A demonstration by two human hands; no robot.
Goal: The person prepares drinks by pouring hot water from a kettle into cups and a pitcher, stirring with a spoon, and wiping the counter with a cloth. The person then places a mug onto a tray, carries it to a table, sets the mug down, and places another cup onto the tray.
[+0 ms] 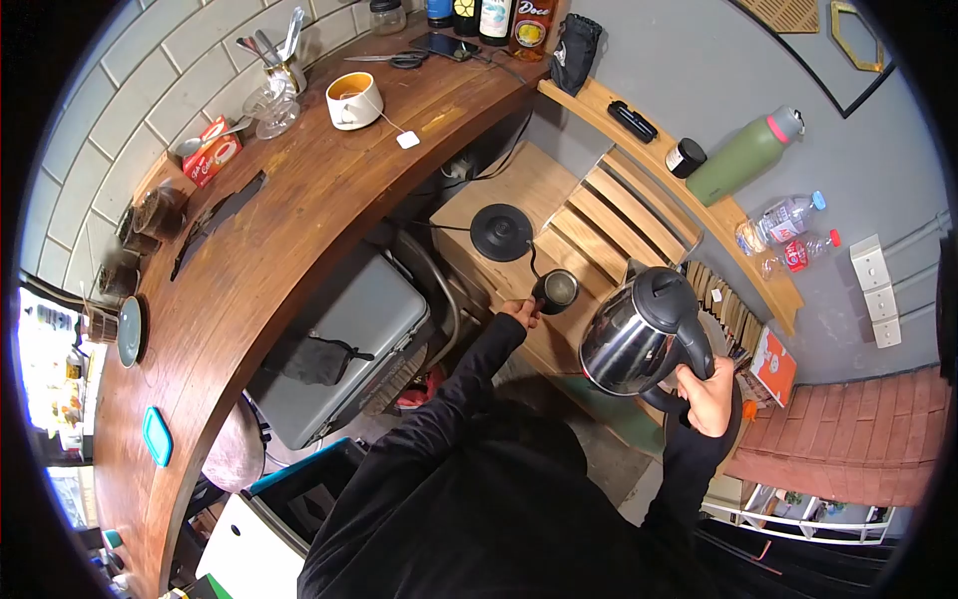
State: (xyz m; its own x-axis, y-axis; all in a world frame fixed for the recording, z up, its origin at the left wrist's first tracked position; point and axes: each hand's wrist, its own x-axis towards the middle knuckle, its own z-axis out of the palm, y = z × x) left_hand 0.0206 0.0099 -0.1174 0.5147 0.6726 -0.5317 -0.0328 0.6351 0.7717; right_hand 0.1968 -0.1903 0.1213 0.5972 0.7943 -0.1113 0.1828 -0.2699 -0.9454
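My right hand (707,395) is wrapped round the black handle of a shiny steel electric kettle (624,339). The kettle, with its black lid shut, hangs over the right side of the low wooden bench. My left hand (521,312) is closed at the side of a small dark cylindrical container (559,291) with a round greyish top. Beyond it on the bench lies the round black kettle base (501,233), its cord running off to the left. On the curved wooden counter stands a white mug (353,102), with a tea bag tag (407,140) hanging outside on a string.
Scissors (399,61), a phone (444,46) and bottles (494,20) sit at the counter's far end. A green flask (743,160) and plastic bottles (788,220) line the wall ledge. A grey lidded bin (349,339) stands below the counter. Books (723,309) are at right.
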